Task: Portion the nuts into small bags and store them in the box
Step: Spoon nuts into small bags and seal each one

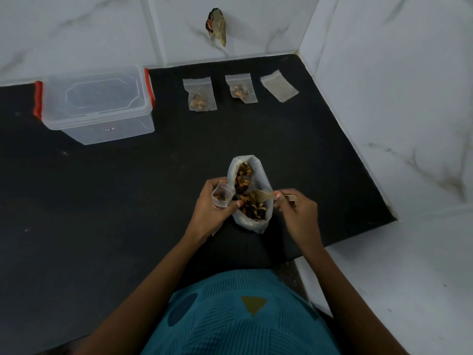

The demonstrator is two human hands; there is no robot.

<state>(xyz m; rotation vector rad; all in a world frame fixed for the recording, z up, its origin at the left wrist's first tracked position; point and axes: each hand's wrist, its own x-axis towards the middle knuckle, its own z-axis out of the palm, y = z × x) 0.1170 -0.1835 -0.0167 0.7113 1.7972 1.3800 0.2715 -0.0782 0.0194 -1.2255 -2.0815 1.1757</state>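
A large open plastic bag of mixed nuts (249, 201) stands on the black counter (128, 201) in front of me. My left hand (210, 208) holds a small clear bag (221, 196) open at the big bag's left side; a few nuts lie inside it. My right hand (297, 208) grips a wooden spoon (263, 196) whose bowl rests over the nuts. Two small filled bags (202, 97) (240, 89) lie at the back of the counter. A clear lidded box (98, 103) with red clips sits at the back left.
A stack of empty small bags (279, 85) lies at the back right, near the corner. White marble-tiled walls (384, 98) close the counter at the back and the right. A dark fixture (217, 25) sticks out of the back wall.
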